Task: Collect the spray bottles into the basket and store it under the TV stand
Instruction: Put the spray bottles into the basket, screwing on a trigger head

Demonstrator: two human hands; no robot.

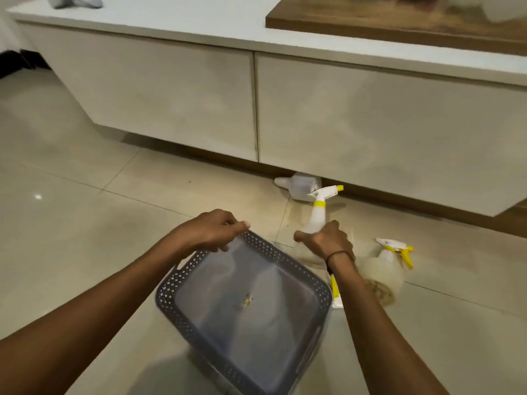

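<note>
Head view, lower centre: the left hand (212, 232) pinches the grey basket (199, 262) rim to steady it, while the right hand (325, 240) grips a spray bottle (318, 213) for loading.

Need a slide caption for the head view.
Left hand grips empty basket rim; right hand grasps a spray bottle on the floor.

Glossy beige tiled floor (85, 155); a low cream cabinet (176, 92) with white top, wooden slab (370, 21) upon it
</note>
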